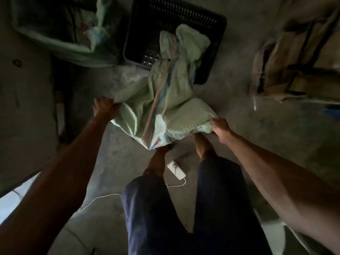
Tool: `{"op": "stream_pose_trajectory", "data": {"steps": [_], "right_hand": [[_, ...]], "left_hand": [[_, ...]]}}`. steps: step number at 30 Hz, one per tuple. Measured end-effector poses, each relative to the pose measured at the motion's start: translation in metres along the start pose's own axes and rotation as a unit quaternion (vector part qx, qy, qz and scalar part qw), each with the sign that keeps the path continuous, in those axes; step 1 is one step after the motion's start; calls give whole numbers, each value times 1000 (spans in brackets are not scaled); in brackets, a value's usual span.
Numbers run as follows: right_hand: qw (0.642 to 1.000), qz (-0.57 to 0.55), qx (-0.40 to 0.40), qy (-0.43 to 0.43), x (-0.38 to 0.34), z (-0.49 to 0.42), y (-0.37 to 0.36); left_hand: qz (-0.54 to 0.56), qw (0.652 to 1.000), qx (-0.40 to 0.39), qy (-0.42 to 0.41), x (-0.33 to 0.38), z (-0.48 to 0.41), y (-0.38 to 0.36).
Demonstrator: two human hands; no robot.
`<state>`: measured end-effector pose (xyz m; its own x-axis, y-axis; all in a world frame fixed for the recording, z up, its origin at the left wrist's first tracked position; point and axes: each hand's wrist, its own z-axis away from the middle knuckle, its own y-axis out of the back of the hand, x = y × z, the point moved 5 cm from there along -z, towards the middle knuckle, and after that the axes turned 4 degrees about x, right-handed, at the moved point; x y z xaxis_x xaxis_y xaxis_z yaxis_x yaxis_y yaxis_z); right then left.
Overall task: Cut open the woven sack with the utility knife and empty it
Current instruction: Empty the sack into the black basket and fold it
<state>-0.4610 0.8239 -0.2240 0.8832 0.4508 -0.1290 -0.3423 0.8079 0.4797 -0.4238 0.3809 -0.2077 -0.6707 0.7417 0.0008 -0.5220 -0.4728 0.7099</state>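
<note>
A pale green woven sack (165,100) with a coloured stripe hangs limp, its far end draped over the rim of a black slatted plastic crate (176,17). My left hand (105,107) grips the sack's near left corner. My right hand (220,128) grips the near right corner. The near edge sags to a point just above my bare feet. No utility knife shows in the head view. Small shiny items glint in the crate's bottom by the sack.
A second green sack (60,39) lies at the far left. Stacked cardboard and bags (298,57) sit at the right. A white power adapter (176,170) with its cable lies on the concrete floor between my feet. The room is dim.
</note>
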Motion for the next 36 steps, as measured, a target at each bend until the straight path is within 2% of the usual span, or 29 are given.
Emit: {"op": "stream_pose_trajectory", "data": {"steps": [4,6,9,12,17,18,19,21,22,24,25,29,32,34,36], "right_hand": [[997,-32,57,53,-19,50,48],[993,-64,66,79,-25,66,71],[988,-133,45,65,-32,89,99],[985,-164,10,60,-40,115,118],[975,-186,-35,116,-57,161,142],[971,-192,-46,132,-65,175,150],[966,-199,-65,150,-74,189,158],[951,-223,-109,186,-95,215,174],[940,-242,-132,201,-105,227,181],[923,-275,-161,215,-126,242,192],[921,-281,-162,216,-136,245,195],[928,-261,-143,225,-172,259,205],[938,-218,-122,239,-190,266,212],[936,-212,-112,258,-206,270,222],[930,-217,-89,282,-222,275,236]], "left_hand": [[122,991,0,47,-13,73,22],[203,975,36,82,-9,105,36],[288,946,67,137,4,149,56],[361,915,50,175,15,180,64],[471,859,44,194,34,222,62],[512,836,28,196,40,228,64],[573,796,-4,198,48,232,66],[702,685,-74,179,64,237,75],[745,642,-91,158,70,239,84],[780,606,-103,119,80,241,103],[782,604,-104,110,84,243,111],[740,655,-94,119,97,249,139],[739,658,-90,116,101,246,163],[736,666,-55,107,101,242,180],[698,709,17,103,95,235,203]]}}
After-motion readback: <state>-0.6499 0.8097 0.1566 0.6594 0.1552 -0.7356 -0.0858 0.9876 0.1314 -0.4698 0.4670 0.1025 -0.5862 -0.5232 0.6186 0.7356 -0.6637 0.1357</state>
